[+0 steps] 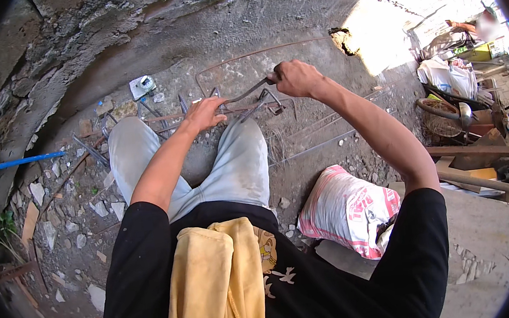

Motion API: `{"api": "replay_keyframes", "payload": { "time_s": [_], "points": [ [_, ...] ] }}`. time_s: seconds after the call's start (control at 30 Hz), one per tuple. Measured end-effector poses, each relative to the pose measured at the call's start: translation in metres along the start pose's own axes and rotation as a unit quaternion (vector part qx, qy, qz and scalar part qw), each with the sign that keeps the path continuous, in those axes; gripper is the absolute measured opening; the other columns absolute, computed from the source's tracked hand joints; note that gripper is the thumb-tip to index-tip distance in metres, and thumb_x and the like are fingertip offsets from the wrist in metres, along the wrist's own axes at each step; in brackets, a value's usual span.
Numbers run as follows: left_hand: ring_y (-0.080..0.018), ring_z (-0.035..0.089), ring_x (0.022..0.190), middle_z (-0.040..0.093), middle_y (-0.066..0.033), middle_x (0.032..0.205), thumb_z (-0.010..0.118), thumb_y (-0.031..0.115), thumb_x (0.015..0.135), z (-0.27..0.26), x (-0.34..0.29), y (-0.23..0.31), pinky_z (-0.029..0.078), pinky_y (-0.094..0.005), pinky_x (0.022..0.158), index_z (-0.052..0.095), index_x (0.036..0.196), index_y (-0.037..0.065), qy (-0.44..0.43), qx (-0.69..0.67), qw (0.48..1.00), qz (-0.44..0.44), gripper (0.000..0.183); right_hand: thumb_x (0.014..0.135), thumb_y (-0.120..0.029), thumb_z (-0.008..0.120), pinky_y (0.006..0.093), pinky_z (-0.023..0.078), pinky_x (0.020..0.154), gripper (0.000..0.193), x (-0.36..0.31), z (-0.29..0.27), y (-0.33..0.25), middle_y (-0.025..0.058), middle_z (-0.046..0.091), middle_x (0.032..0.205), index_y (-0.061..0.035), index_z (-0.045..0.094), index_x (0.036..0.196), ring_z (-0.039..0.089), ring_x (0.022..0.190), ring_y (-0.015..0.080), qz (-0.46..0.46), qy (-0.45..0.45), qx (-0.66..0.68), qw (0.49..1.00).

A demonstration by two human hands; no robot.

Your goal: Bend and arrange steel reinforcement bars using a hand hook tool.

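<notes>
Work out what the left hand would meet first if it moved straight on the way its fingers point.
The left hand would likely meet the dark metal bar first, though depth is unclear.

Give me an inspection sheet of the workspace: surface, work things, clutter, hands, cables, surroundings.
Surface: rough dirt ground, strewn with rubble.
Work things: dark bar between the hands; metal rods near the knees.
Clutter: stone chips; white sack with red print, right of the body.
Hands: right hand closed on one end of the bar; left hand at its other end, grip unclear.
Cables: none certain; blue hose or pipe at far left.
Surroundings: concrete wall ahead; another person at upper right.
</notes>
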State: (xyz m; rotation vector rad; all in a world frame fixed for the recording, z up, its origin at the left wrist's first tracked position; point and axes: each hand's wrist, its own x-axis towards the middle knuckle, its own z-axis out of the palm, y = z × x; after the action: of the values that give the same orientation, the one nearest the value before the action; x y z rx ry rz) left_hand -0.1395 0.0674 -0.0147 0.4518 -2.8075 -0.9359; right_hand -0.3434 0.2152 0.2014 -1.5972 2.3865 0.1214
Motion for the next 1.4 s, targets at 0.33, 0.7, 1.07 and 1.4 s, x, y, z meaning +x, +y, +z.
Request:
{"api": "replay_keyframes", "payload": {
  "time_s": [0.33,0.7,1.07,1.4],
  "points": [
    [-0.0333,0.059,0.108,0.062,-0.0125,0.115,0.078,0.028,0.073,-0.013,-0.004,0.015,0.048,-0.0432,0.089,0.058,0.125,0.015,-0.016,-0.007,0.999,-0.029,0.057,0.09,-0.036,0.055,0.0494,0.054,0.064,0.04,-0.064,0.114,0.046,0.0254,0.067,0.083,0.0045,0.056,0.091,0.066,0.075,0.044,0.074,-0.037,0.022,0.996],
    [-0.0338,0.059,0.109,0.062,-0.0126,0.118,0.074,0.024,0.077,-0.008,-0.006,0.013,0.048,-0.0426,0.09,0.056,0.128,0.015,-0.018,-0.016,0.999,-0.026,0.054,0.086,-0.019,0.057,0.0382,0.056,0.07,0.027,-0.047,0.088,-0.003,0.0083,0.072,0.089,-0.0057,0.066,0.107,0.069,0.085,0.0241,0.037,-0.136,-0.313,0.939],
    [-0.0337,0.058,0.109,0.061,-0.0118,0.119,0.074,0.024,0.076,-0.008,-0.005,0.018,0.048,-0.0428,0.09,0.057,0.127,0.017,-0.007,0.004,1.0,-0.024,0.055,0.079,-0.036,0.069,0.0331,0.044,0.051,0.034,-0.088,0.079,-0.058,0.0088,0.059,0.067,-0.0029,0.061,0.076,0.059,0.06,0.0193,-0.043,-0.287,0.226,0.93],
    [-0.0443,0.056,0.107,0.048,-0.019,0.128,0.076,0.032,0.076,-0.01,0.002,0.024,0.047,-0.0485,0.092,0.024,0.149,0.011,0.004,0.019,0.996,-0.082,0.091,0.091,-0.042,0.055,0.0489,0.05,0.068,0.041,0.003,0.015,0.006,0.0199,0.062,0.074,-0.0017,0.056,0.095,0.064,0.073,0.0392,-0.256,0.289,-0.17,0.907]
  ]
}}
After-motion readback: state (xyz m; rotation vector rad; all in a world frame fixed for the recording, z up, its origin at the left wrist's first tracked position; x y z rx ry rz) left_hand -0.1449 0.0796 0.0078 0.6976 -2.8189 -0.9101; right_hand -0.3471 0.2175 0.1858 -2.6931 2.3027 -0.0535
